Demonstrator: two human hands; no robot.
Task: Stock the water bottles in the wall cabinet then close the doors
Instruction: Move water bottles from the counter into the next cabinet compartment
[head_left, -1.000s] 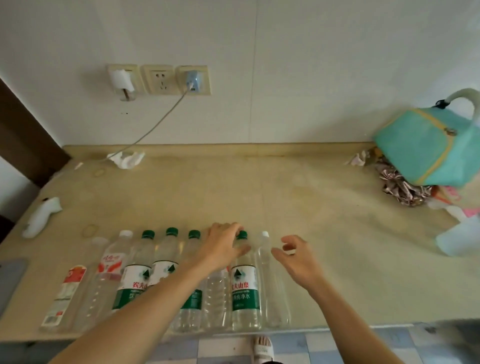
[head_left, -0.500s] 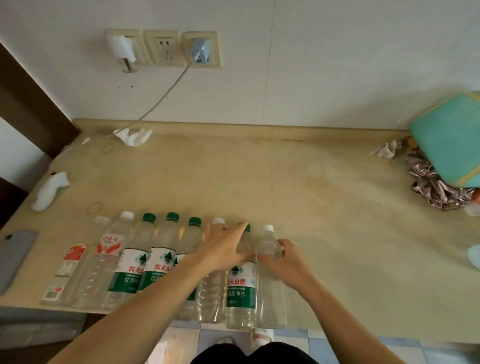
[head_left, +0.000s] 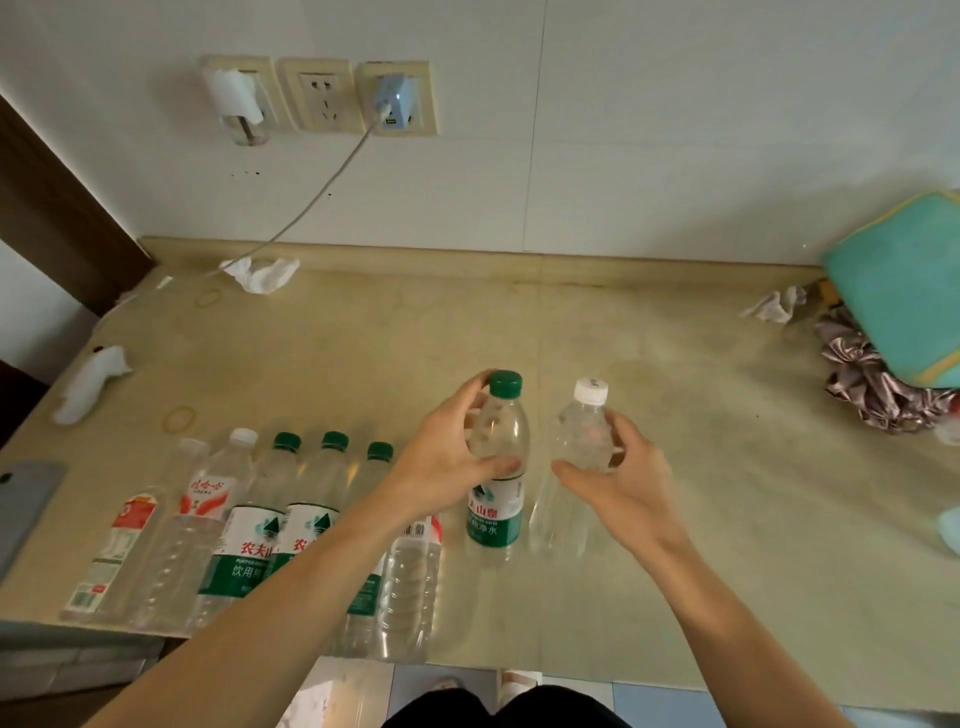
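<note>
— At the counter (head_left: 623, 364): a person lifts two water bottles at once. What has each hand got?

— The left hand (head_left: 441, 467) is wrapped round the shoulder of the green-capped bottle (head_left: 498, 488), thumb across the front just above the label. The right hand (head_left: 618, 483) curls round the white-capped bottle (head_left: 576, 447), a clear one with no label. Both bottles stand upright, side by side but apart, and look raised off the counter (their bases are hard to read against the surface).

— And the others?

— Six more bottles (head_left: 249, 530) lie in a row near the front edge, caps pointing to the wall, partly under the left forearm.

— So which step is this?

— The pick-up of a first pair, I'd judge. Nothing is stocked yet as far as one can see; the wall cabinet is out of view.

— Next move?

— Likely carrying both up to the cabinet, firm grips, keeping them upright and clear of each other.
</note>
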